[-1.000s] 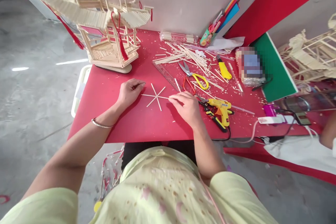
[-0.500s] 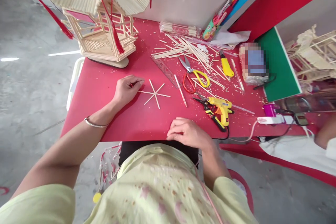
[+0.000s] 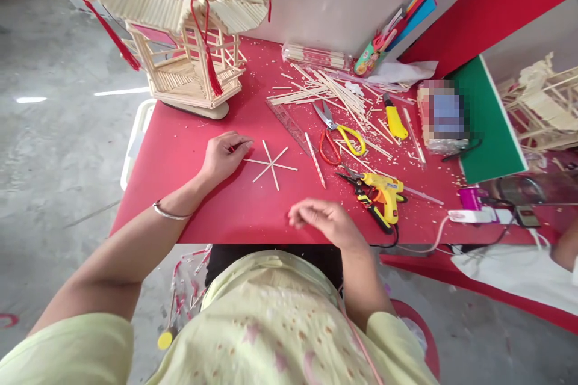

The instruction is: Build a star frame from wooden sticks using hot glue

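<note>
Cream six-armed stick star [image 3: 271, 163]; thin, flat, nr L hand [image 3: 223, 155]

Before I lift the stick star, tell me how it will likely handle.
The star is probably very light, being just thin crossed sticks. They look straight and stiff, but could snap if bent. It may come apart at the middle crossing; I can't see whether anything bonds it.

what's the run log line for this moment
stick star: flat on table | left hand: beside star | right hand: near front edge
</note>
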A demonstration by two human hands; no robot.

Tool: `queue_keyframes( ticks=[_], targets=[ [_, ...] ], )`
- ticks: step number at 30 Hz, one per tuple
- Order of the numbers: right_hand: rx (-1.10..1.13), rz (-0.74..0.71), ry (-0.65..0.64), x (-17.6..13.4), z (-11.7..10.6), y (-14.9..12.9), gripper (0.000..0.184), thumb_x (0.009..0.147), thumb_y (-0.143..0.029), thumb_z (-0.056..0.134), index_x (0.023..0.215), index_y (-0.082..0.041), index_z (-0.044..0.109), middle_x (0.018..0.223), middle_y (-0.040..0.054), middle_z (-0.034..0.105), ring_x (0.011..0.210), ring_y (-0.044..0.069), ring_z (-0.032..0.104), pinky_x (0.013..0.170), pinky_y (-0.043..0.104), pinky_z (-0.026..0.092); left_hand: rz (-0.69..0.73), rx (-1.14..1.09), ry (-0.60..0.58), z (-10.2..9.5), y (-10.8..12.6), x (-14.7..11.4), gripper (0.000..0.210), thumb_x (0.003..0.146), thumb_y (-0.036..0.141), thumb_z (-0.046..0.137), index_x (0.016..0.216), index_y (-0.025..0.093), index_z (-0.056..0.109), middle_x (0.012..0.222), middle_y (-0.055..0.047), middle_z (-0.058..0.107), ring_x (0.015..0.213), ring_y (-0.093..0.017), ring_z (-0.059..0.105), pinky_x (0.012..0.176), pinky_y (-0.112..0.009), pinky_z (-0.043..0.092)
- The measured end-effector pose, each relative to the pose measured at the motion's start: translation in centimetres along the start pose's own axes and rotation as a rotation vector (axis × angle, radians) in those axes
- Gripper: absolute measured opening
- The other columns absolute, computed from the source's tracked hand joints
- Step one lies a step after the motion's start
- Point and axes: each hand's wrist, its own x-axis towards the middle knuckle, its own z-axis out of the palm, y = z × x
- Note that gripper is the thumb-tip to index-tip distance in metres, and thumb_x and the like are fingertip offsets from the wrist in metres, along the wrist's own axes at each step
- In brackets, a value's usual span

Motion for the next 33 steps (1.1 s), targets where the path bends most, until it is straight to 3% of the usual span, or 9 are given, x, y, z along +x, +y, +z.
queue_keyframes(
  ticks=[2,6,7,8,11,14,19,23,33],
  targets=[
    [-0.03,-0.036,0.146,0.5,-0.1,0.2,0.035,0.1,-0.052,0.068,0.119,-0.024,0.077,0.116,0.007,0.079,0.108,0.018,0.076,0.096,0.031,0.061,-0.006,-0.001,0.006,0.0,-0.1,0.0,0.026,0.094,0.038,0.065,0.096,0.02,0.084,0.09,-0.006,0.077,0.084,-0.02,0.069,0.085,-0.031,0.054],
    [-0.201,-0.052,-0.318,1.0,0.7,-0.1,0.029,0.1,-0.046,0.07,0.113,-0.023,0.08,0.105,0.0048,0.082,0.094,0.017,0.078,0.085,0.027,0.061,-0.007,0.007,-0.01,-0.1,-0.2,0.1,0.026,0.094,0.038,0.065,0.096,0.021,0.084,0.089,-0.006,0.077,0.082,-0.02,0.068,0.079,-0.031,0.052],
    [-0.229,-0.079,-0.326,1.2,0.9,-0.3,0.027,0.101,-0.044,0.069,0.109,-0.022,0.081,0.098,0.0036,0.082,0.086,0.016,0.078,0.08,0.026,0.06,-0.003,0.009,-0.014,-0.1,-0.2,0.1,0.025,0.094,0.037,0.065,0.096,0.021,0.084,0.089,-0.006,0.076,0.082,-0.02,0.068,0.078,-0.031,0.051],
    [-0.259,-0.118,-0.241,1.6,1.1,-0.5,0.025,0.101,-0.043,0.069,0.105,-0.022,0.082,0.092,0.0026,0.08,0.08,0.015,0.076,0.077,0.025,0.059,0.003,0.011,-0.018,-0.2,-0.2,0.1,0.025,0.094,0.037,0.066,0.096,0.021,0.084,0.089,-0.006,0.076,0.081,-0.02,0.067,0.077,-0.03,0.05],
    [-0.374,-0.243,0.27,3.3,1.1,-0.6,0.023,0.101,-0.042,0.068,0.097,-0.023,0.08,0.087,0.0019,0.077,0.077,0.015,0.072,0.073,0.025,0.055,0.018,0.015,-0.035,-0.3,0.0,0.1,0.024,0.094,0.036,0.066,0.096,0.02,0.085,0.09,-0.006,0.074,0.08,-0.019,0.066,0.075,-0.03,0.049],
    [-0.504,-0.325,0.493,5.1,0.9,0.4,0.025,0.102,-0.044,0.066,0.093,-0.023,0.078,0.087,0.0034,0.077,0.08,0.017,0.071,0.075,0.028,0.054,0.024,0.032,-0.075,-0.4,0.1,0.2,0.025,0.092,0.037,0.067,0.096,0.021,0.085,0.094,-0.007,0.073,0.08,-0.018,0.065,0.075,-0.03,0.049],
    [-0.648,-0.361,0.557,5.9,1.1,2.7,0.027,0.105,-0.042,0.061,0.096,-0.023,0.077,0.088,0.0042,0.076,0.08,0.018,0.069,0.078,0.03,0.054,0.068,0.07,-0.197,-0.7,-0.1,0.2,0.031,0.089,0.049,0.072,0.098,0.023,0.085,0.1,-0.006,0.072,0.072,-0.015,0.06,0.071,-0.029,0.049],
    [-0.78,-0.371,0.508,5.7,1.6,3.2,0.024,0.106,-0.039,0.059,0.1,-0.024,0.078,0.09,0.0048,0.076,0.081,0.018,0.069,0.079,0.03,0.052,0.112,0.13,-0.272,-0.9,0.0,-0.1,0.042,0.082,0.062,0.079,0.102,0.026,0.086,0.106,-0.005,0.071,0.067,-0.012,0.058,0.07,-0.028,0.049],
    [-0.901,-0.394,0.437,5.7,2.0,3.4,0.023,0.103,-0.042,0.067,0.117,-0.026,0.077,0.097,0.0046,0.076,0.09,0.019,0.07,0.085,0.03,0.053,0.228,0.315,-0.373,-1.0,1.2,-1.1,0.061,0.073,0.068,0.084,0.122,0.032,0.081,0.126,-0.007,0.069,0.094,-0.022,0.07,0.082,-0.029,0.053]
  ],
)
